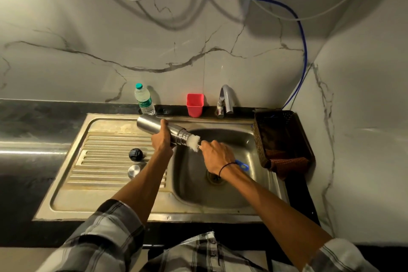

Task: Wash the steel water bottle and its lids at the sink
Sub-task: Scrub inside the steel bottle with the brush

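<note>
Steel water bottle lay near-horizontal over the sink, gripped around its body by the left hand. Right hand held the bottle brush, bristles at the mouth. Best practice: steady the bottle and stroke along its axis. Both lids rested left of the left forearm. Contents were not visible.
</note>
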